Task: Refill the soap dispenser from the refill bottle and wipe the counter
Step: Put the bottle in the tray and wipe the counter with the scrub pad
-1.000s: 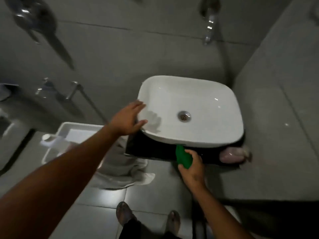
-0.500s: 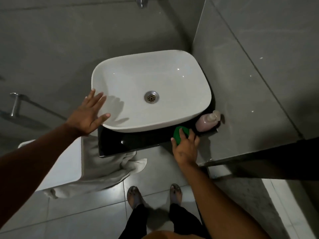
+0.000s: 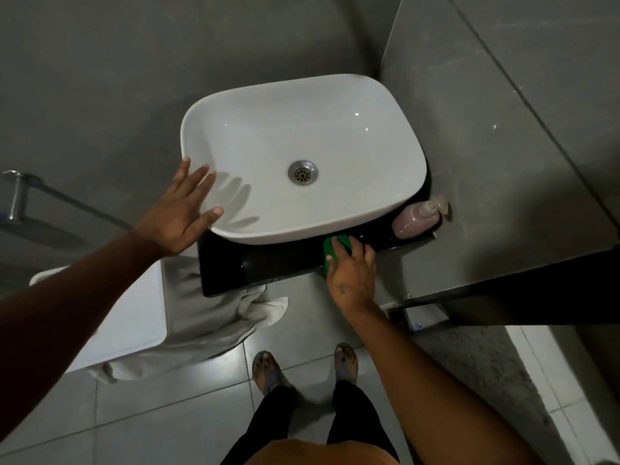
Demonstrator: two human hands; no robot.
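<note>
I see the right hand [image 3: 350, 275] pressing a bright green cloth [image 3: 335, 247] flat-fingered on the glossy black counter [image 3: 268, 266], just beside the pink soap dispenser [image 3: 414, 221]. Left hand [image 3: 179, 214] rests spread, holding nothing, on the white basin [image 3: 385, 196] rim.

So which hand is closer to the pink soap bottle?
Right. The right hand presses a green sponge on the black counter, just left of the soap bottle. The left hand rests across the sink.
</note>
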